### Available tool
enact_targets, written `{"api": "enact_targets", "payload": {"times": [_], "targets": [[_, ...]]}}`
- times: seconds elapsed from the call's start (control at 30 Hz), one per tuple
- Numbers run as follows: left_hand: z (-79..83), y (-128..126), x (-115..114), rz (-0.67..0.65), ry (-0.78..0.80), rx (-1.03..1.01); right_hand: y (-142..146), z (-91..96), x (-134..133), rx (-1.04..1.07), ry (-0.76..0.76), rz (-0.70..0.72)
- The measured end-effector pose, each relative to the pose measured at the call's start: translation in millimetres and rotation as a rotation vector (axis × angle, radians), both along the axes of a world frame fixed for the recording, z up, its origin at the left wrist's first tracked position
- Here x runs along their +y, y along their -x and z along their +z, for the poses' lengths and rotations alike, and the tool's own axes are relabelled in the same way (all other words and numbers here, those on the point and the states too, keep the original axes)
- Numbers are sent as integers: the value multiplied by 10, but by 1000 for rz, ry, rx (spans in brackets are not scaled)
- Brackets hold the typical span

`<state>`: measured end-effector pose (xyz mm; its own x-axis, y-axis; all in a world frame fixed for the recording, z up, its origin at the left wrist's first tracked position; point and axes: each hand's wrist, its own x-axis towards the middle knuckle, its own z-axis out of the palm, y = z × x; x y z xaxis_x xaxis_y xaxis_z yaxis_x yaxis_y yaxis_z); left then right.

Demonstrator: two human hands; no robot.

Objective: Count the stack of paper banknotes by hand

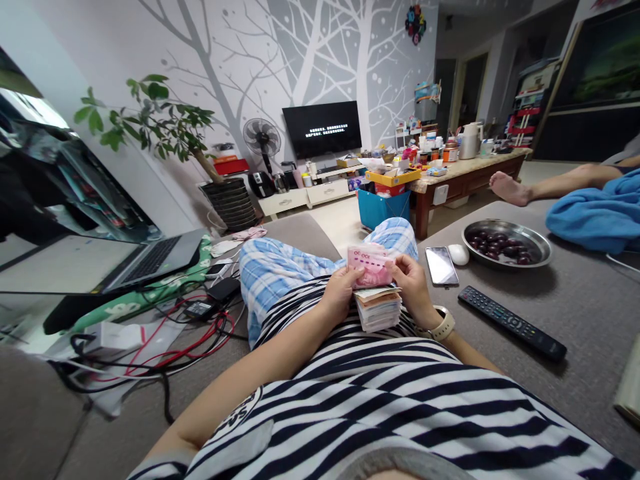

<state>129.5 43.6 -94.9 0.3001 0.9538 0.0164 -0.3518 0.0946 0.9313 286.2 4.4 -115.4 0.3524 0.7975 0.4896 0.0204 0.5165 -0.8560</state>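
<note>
Over my lap, my left hand (341, 291) and my right hand (410, 283) grip a pink banknote bundle (373, 268) from its two sides, thumbs on the front. How many notes are in it I cannot tell. Just below the pink notes, a thick stack of paper slips (379, 312), white at its edge with some brownish and greenish pieces on top, rests against my striped shirt. My right wrist wears a pale watch (443, 325). The fingers behind the notes are hidden.
On the sofa to the right lie a phone (441, 266), a white mouse (459, 255), a remote control (511, 323) and a steel bowl (537, 257) of dark round fruit. Another person's bare leg (555, 181) stretches beyond. At left are a laptop (150, 260) and tangled cables (200, 343).
</note>
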Motion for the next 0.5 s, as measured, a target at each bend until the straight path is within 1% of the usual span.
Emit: {"api": "enact_targets", "payload": {"times": [0.13, 0.3, 0.5], "targets": [[-26, -8, 21, 13, 7, -2, 1, 27, -23, -51, 10, -20], [58, 4, -37, -7, 0, 14, 2, 42, -32, -58, 7, -33], [80, -4, -44, 56, 14, -6, -1, 44, -25, -36, 10, -22]]}}
